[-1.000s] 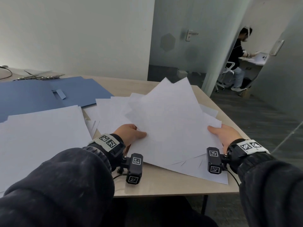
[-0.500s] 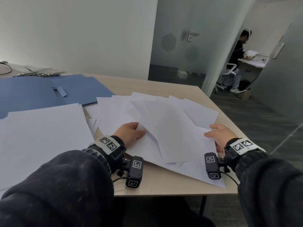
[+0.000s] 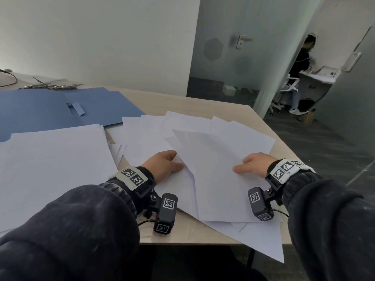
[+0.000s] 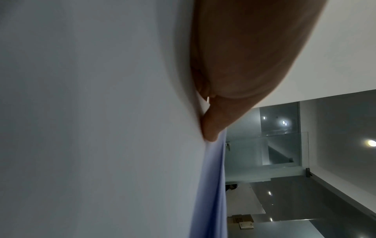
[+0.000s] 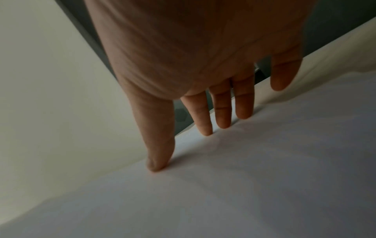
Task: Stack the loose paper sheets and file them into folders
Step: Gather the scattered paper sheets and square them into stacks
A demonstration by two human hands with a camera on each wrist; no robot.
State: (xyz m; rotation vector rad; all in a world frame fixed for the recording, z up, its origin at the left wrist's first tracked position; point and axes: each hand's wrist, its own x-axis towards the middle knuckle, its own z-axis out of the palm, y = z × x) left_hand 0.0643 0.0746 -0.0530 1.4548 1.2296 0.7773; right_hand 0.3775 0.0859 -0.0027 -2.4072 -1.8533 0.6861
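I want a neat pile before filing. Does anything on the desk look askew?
Yes: the loose sheets between both hands are fanned at mixed angles, and one corner overhangs the table's near edge.

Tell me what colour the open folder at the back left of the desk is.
Blue folder, clearest in the head view.
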